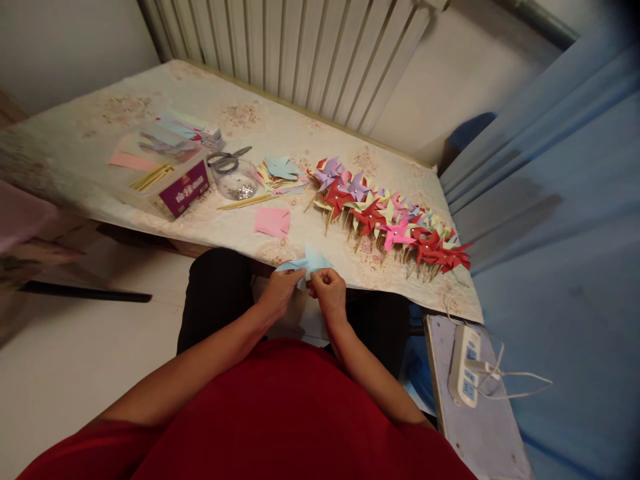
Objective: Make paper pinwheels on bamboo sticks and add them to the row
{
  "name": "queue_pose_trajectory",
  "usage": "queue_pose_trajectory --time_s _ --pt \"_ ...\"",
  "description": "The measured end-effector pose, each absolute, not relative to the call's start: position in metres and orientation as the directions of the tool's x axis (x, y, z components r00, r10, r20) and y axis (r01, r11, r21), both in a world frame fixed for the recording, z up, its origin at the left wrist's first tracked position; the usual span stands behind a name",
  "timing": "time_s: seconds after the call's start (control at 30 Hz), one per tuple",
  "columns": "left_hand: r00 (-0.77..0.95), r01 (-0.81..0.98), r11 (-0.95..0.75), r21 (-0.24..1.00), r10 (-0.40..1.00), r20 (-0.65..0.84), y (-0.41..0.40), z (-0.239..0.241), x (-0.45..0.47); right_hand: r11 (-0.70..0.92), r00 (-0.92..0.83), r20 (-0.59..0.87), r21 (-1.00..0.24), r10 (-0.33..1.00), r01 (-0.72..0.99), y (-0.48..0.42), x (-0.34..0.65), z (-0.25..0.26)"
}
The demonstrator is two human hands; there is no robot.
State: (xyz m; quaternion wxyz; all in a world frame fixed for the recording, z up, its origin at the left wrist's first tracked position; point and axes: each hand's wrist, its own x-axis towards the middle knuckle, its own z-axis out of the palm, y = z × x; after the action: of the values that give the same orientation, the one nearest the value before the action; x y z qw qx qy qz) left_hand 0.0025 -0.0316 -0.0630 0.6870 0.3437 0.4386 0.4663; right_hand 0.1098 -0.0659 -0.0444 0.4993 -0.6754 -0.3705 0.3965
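Both my hands meet at the near edge of the table, over my lap. My left hand (281, 288) and my right hand (327, 288) each pinch a light blue paper piece (311, 259) that is partly folded, its points sticking up toward the table. A pink paper square (273, 221) lies flat on the table just beyond my hands. A long row of finished paper pinwheels (390, 220) in red, pink, purple and yellow lies to the right on the cloth.
A clear plastic box (165, 175) with wooden sticks and paper stands at the left. Beside it are scissors (227, 159), a clear bowl of pins (235, 185), loose sticks (246, 201) and a stack of cut paper (281, 172). A power strip (464, 365) lies on a board at the right.
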Motion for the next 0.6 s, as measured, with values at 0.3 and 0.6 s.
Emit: queue_pose_trajectory --time_s 0.3,0.6 --pt "0.278 -0.274 0.380 0.884 0.911 -0.305 -0.023 -0.056 -0.010 -0.178 0.598 -0.096 -0.981 0.796 0.079 -0.065 0.144 -0.048" --pt "0.553 -0.087 0.451 0.888 0.763 -0.334 -0.008 -0.043 -0.022 -0.153 0.163 -0.170 -0.982 0.972 -0.107 -0.053 0.189 -0.030"
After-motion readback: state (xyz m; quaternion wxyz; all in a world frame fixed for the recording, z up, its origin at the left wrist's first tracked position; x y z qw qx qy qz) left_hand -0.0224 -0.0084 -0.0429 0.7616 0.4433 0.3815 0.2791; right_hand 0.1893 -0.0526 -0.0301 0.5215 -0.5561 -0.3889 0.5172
